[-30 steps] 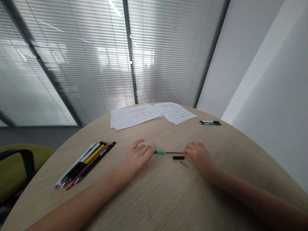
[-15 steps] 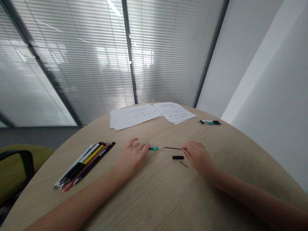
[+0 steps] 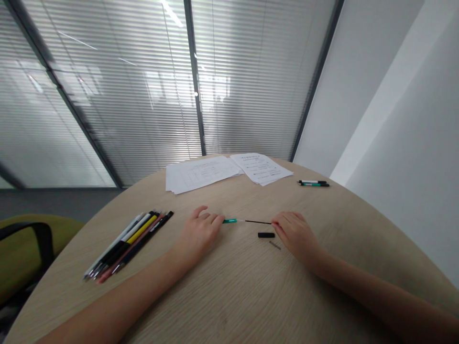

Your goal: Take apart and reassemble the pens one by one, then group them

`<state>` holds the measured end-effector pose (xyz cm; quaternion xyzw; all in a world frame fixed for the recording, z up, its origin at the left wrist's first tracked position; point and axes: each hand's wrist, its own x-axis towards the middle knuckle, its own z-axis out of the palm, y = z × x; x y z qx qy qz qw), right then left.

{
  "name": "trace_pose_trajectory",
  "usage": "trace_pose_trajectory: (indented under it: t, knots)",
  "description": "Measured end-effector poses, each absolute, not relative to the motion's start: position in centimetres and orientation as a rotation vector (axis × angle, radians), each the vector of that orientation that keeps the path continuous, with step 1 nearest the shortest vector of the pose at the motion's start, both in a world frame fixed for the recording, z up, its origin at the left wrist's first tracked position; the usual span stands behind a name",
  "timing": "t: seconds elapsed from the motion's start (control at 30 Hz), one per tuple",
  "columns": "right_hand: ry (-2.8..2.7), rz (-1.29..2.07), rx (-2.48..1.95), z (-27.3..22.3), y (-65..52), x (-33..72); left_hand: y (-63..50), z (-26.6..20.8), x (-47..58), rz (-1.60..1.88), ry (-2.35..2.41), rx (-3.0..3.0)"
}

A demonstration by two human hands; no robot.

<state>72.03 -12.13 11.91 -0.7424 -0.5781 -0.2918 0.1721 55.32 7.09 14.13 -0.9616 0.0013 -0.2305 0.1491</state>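
My left hand (image 3: 201,230) is closed on a green pen barrel (image 3: 230,221), whose end sticks out to the right. Facing it, my right hand (image 3: 296,234) pinches the right end of a thin dark pen refill (image 3: 257,221). The refill's pale left tip points at the barrel, nearly in line with it; whether the two touch I cannot tell. On the tabletop just below the refill lies a short black pen part (image 3: 266,235). A small spring (image 3: 275,245) rests beside it, close to my right hand.
Several pens and pencils (image 3: 131,243) lie bundled on the left of the wooden table (image 3: 222,296). Printed papers (image 3: 204,173) cover part of the far side. Two pens (image 3: 313,183) sit at the far right. A green chair (image 3: 21,253) stands beyond the left edge.
The view has shifted very slightly. Both hands, the pen barrel and the refill keep nearly the same places relative to each other.
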Motion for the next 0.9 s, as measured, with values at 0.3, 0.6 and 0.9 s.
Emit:
trace_pose_trajectory:
  t: [0.3, 0.6, 0.9]
  knots:
    - [-1.697, -0.847, -2.088, 12.7, -12.3, 71.5, 6.7, 14.6, 55.2, -0.687, 0.180, -2.771]
    - [-1.832, -0.832, -1.732, 13.4, -13.0, 69.8, 4.4, 14.1, 55.1, -0.828, 0.389, -2.811]
    - [-1.509, -0.584, -2.001, 13.1, -12.7, 71.1, 5.1, 15.0, 55.2, -0.994, 0.159, -2.983]
